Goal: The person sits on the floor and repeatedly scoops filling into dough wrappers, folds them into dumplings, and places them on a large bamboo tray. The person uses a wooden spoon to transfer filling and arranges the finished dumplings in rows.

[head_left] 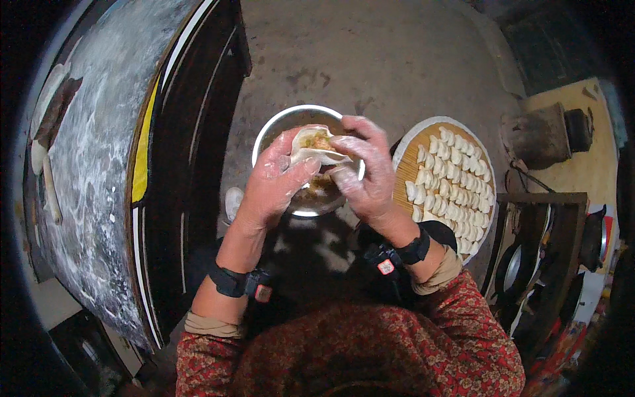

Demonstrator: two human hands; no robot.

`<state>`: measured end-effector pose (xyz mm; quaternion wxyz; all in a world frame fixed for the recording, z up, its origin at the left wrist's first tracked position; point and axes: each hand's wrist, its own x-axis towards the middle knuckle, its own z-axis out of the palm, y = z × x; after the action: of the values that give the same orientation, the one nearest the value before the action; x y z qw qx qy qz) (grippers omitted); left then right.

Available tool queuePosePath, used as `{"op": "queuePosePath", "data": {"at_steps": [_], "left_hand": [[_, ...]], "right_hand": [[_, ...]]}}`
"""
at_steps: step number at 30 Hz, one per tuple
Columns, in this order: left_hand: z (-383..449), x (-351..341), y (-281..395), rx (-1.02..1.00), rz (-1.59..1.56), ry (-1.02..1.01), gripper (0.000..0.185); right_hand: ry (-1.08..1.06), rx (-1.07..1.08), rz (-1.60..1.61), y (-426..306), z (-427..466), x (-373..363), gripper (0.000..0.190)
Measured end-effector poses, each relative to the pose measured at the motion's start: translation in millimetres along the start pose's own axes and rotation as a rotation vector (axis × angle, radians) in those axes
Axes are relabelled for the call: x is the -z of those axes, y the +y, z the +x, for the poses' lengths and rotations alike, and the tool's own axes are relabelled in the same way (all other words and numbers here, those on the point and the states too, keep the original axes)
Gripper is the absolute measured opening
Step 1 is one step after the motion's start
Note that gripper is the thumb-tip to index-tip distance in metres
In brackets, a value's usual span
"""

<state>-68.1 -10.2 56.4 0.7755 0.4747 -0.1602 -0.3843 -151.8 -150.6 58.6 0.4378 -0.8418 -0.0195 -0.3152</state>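
Note:
Between my hands is an unsealed dumpling wrapper [322,155] with filling [317,141] showing in its fold. My left hand [272,173] cups it from the left, the thumb along the near edge. On the right side, the fingers of my right hand [367,168] press on the wrapper's edge. Flour whitens both hands. Below them is a round metal bowl [268,124], partly hidden by the hands, with some filling [320,186] inside. To the right, a round tray [408,136] with a pale rim carries several rows of folded dumplings [449,183].
At left stands a flour-dusted table [106,149] with a rolling pin [51,191] near its far side and a yellow cloth [145,149] at its edge. A soot-dark metal pot [536,136] and a dark wooden rack [540,198] are at right. Bare floor [377,54] lies ahead.

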Motion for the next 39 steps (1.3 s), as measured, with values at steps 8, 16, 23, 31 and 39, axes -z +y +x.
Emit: {"op": "queuePosePath", "data": {"at_steps": [8,16,23,31,39], "left_hand": [[-6,-4,-6,0.061,-0.084,-0.073,0.047],[-6,-1,-7,0.055,0.037,-0.079,0.042],[-5,-3,-10,0.071,0.045,-0.042,0.038],[-4,-5,-6,0.056,0.103,-0.078,0.036],[-2,-7,-5,0.108,0.041,-0.046,0.032]], "right_hand": [[-0.138,-0.340,0.438,7,-1,-13,0.064],[-0.185,-0.115,0.140,8,0,-4,0.047],[-0.151,0.029,-0.005,7,-3,-8,0.042],[-0.115,0.119,-0.101,11,-6,-10,0.037],[-0.118,0.108,-0.128,11,-1,-13,0.033]]}}
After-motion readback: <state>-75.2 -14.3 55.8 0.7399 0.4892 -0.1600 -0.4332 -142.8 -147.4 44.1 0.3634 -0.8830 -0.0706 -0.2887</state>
